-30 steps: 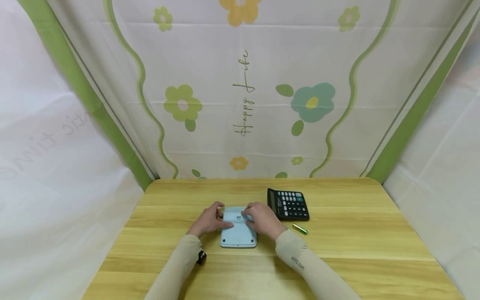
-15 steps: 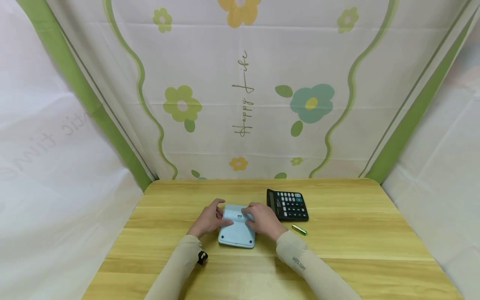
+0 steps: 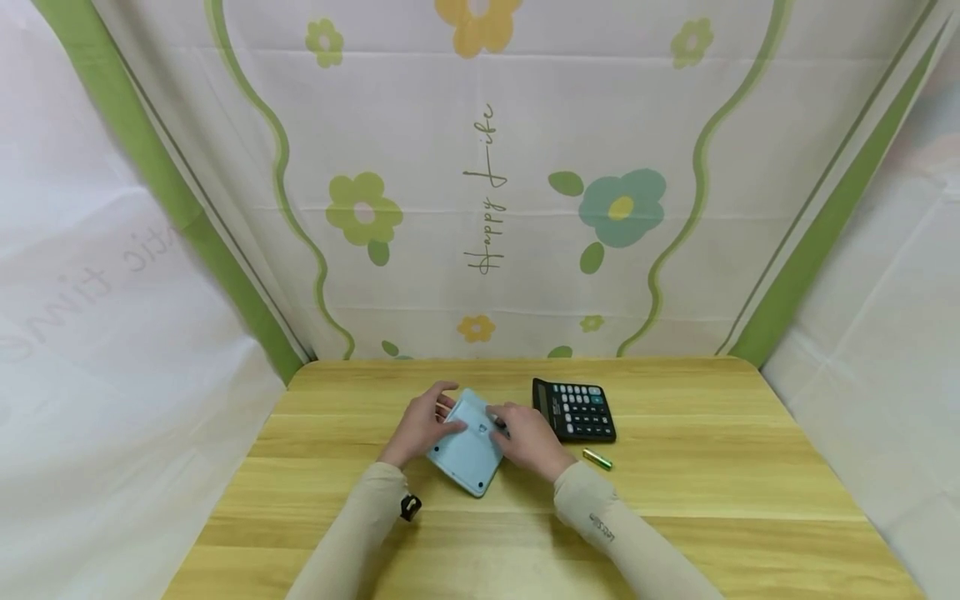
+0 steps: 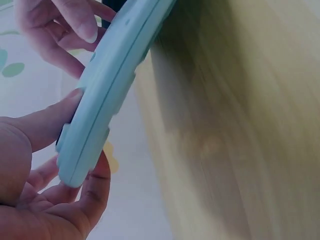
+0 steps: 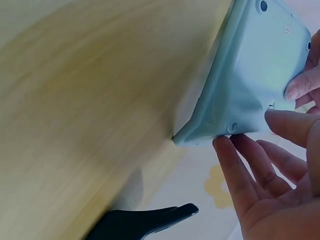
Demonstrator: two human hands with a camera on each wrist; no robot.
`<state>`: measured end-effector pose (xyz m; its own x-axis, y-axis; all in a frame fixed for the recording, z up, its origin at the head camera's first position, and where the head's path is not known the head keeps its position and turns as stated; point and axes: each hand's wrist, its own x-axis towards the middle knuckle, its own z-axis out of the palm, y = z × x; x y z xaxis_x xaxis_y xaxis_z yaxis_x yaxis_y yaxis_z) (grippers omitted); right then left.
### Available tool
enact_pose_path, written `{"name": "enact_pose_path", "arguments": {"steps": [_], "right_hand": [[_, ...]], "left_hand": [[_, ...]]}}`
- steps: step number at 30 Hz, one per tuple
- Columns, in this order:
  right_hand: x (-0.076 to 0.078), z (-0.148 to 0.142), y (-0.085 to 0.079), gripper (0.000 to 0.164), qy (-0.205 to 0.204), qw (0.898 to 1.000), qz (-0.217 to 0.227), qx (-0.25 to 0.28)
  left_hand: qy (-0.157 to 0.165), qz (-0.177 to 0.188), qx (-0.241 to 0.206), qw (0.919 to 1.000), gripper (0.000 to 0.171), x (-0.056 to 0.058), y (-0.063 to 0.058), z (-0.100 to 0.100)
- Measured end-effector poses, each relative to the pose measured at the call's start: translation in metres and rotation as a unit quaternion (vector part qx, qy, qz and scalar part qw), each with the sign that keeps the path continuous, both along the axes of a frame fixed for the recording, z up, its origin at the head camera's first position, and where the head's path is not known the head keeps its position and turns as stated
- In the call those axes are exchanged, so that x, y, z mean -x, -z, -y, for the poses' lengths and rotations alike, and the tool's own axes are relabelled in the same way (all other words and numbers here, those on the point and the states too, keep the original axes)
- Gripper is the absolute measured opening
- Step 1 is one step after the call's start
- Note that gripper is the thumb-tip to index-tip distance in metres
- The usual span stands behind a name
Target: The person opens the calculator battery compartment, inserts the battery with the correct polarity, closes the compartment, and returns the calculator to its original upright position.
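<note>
A light blue calculator [image 3: 467, 454] is tilted and turned at an angle, its back with small dark feet uppermost. Raised keys show along its underside in the left wrist view. My left hand [image 3: 417, 427] grips one side of it, thumb on the back and fingers beneath. On the opposite side, my right hand [image 3: 528, 435] holds it. The right wrist view shows that hand's fingertips against the calculator's edge [image 5: 200, 142], and its thumb at the small latch [image 5: 271, 107] of the back cover.
Just beyond my right hand, a black calculator [image 3: 587, 417] lies keys up on the wooden table [image 3: 675, 492]. A green and gold battery [image 3: 597, 459] lies near it. A printed curtain [image 3: 420, 125] hangs behind the table.
The light blue calculator has turned counterclockwise and tipped up from lying nearly straight. My left hand has moved slightly up with it, while my right hand stays nearly in place.
</note>
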<state>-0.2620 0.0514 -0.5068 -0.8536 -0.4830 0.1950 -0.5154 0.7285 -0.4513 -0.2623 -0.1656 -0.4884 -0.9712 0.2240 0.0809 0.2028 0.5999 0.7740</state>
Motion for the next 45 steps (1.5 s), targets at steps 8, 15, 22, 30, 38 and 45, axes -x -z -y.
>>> {"name": "enact_pose_path", "arguments": {"steps": [8,15,22,30,38,45], "right_hand": [[0.000,-0.003,-0.001,0.042,0.008,0.999,0.020,0.025],[0.006,-0.011,-0.003,0.041,0.026,0.996,0.026,0.077],[0.013,-0.018,-0.010,0.039,0.021,0.993,0.035,0.109],[0.019,-0.027,-0.015,0.036,-0.009,0.985,0.081,0.149],[0.023,-0.035,-0.020,0.022,-0.047,0.959,0.170,0.220],[0.024,-0.042,-0.018,0.021,-0.073,0.954,0.190,0.220]], "left_hand": [[-0.001,-0.043,0.010,0.9990,0.059,0.000,-0.006,-0.008],[0.029,-0.091,0.031,0.9950,0.057,-0.003,-0.016,-0.014],[0.066,-0.128,0.051,0.9883,0.056,-0.006,-0.019,-0.018],[0.095,-0.156,0.069,0.9807,0.055,-0.009,-0.019,-0.020],[0.128,-0.180,0.062,0.9732,0.055,-0.012,-0.019,-0.019],[0.146,-0.201,0.066,0.9662,0.051,-0.013,-0.016,-0.020]]}}
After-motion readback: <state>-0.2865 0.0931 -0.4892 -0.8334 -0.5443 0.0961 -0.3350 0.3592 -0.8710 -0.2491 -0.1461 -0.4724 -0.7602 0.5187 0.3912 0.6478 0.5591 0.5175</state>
